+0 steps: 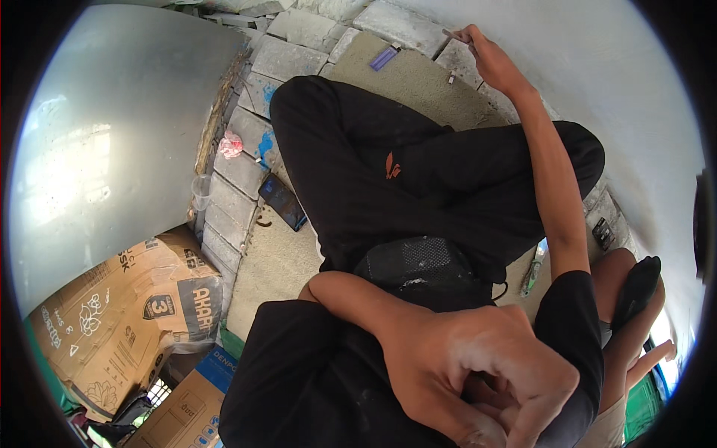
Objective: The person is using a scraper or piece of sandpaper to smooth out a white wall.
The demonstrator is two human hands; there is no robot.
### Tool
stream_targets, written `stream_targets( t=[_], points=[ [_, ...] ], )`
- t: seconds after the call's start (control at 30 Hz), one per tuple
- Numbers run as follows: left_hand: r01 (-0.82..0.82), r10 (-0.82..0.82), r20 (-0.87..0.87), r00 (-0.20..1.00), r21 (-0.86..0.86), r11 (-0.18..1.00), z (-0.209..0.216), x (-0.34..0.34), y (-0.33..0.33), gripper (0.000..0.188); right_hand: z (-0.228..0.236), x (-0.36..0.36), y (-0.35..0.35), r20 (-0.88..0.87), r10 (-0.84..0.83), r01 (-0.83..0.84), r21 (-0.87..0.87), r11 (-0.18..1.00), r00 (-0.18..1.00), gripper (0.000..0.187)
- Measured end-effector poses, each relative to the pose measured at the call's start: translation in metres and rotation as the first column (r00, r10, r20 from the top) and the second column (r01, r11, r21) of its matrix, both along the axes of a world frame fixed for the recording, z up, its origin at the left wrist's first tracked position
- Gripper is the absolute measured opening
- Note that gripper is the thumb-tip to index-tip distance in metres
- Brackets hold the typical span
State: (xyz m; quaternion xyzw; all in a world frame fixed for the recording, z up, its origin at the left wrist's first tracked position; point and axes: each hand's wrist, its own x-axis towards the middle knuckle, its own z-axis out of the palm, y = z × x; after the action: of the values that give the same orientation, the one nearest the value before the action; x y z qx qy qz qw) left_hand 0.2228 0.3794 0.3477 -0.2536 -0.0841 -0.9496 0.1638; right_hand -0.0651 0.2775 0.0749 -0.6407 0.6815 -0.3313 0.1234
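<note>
My left hand (478, 373) is raised close, at the lower middle, its fingers curled into a loose ring. What it holds, if anything, is hidden. Stretched far forward, my right hand (482, 52) pinches a thin greyish piece (453, 34) above the pale blocks by the wall. A purple lighter (385, 57) lies on the sandy mat left of that hand, and a tiny white piece (451, 78) lies just below it. Between my crossed legs (441, 164) rests a dark mesh-patterned cloth item (414, 261).
A smartphone (282, 201), crumpled red-white wrapper (231, 144) and clear plastic cup (200, 192) lie on the left. Cardboard boxes (119, 321) stand beside a shiny metal panel (112, 134). At right are a green-white tube-like item (533, 270), a small black packet (603, 233) and another person's hand (651, 360).
</note>
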Motion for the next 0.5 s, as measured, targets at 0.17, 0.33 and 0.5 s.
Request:
stream_targets(
  t=[0.17,0.33,0.5],
  points=[
    [0.088,-0.091,-0.056,0.994,-0.065,0.994,-0.003,-0.007,0.002,0.016,-0.003,-0.004,0.0,0.016,0.018,-0.017,-0.058,0.998,1.0,0.026],
    [0.081,-0.072,-0.381,0.922,0.009,0.997,-0.001,-0.016,0.009,0.026,0.018,0.002,-0.001,-0.017,0.043,-0.044,-0.073,0.996,0.999,0.021],
    [0.365,-0.387,-0.35,0.853,-0.13,0.922,-0.018,-0.018,-0.019,0.018,0.053,0.011,-0.009,0.079,-0.066,0.029,0.404,0.914,0.995,0.04]
  ],
)
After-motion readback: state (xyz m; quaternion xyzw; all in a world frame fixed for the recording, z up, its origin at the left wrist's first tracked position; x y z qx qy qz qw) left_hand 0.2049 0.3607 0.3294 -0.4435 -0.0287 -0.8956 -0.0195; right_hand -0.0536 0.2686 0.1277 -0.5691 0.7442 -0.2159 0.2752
